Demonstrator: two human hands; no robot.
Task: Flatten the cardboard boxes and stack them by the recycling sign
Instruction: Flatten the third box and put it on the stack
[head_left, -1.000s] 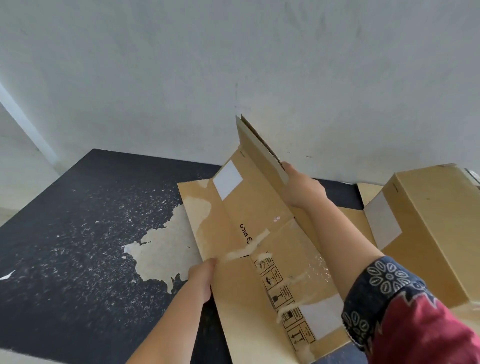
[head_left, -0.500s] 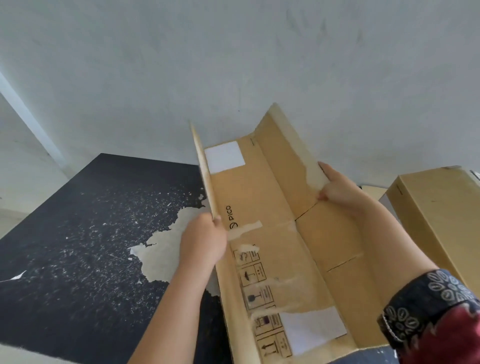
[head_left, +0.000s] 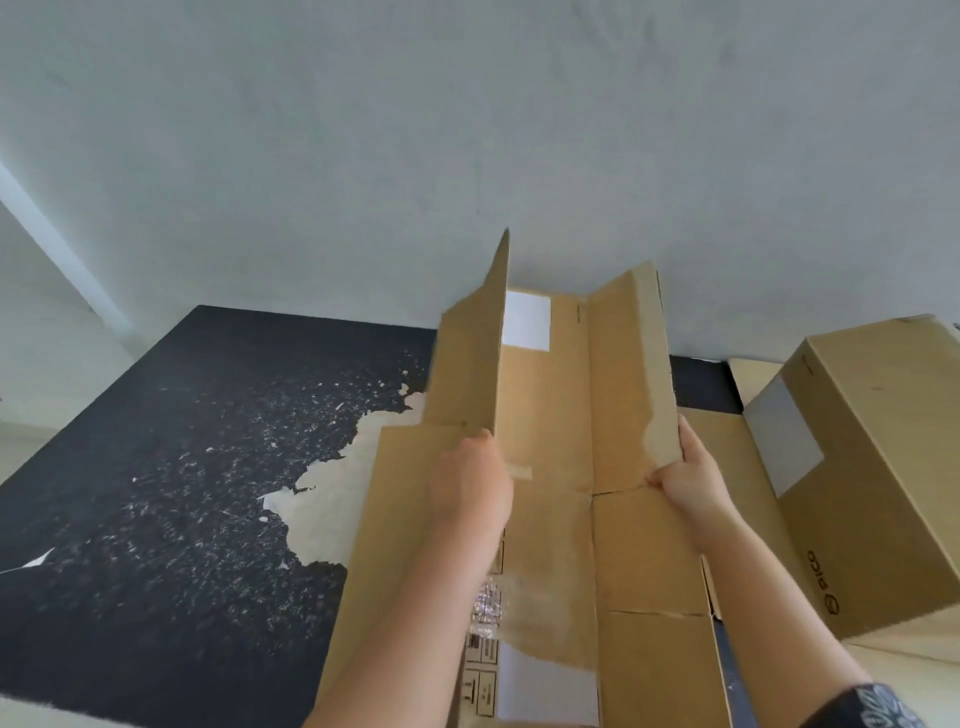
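I hold an opened-out brown cardboard box in front of me, spread like a trough with its side panels raised. A white label sits near its far end and printed handling symbols near its close end. My left hand grips the raised left panel at its edge. My right hand grips the lower edge of the right flap. A second, still assembled cardboard box stands at the right, with a grey label on its side. No recycling sign is in view.
A black mat with a torn pale patch covers the floor at the left. More flat cardboard lies under the box at the right. A plain grey wall rises just behind.
The box has swung round to point straight away from me and has opened wider. My left hand moved right and up with the left panel; my right hand moved lower on the right flap.
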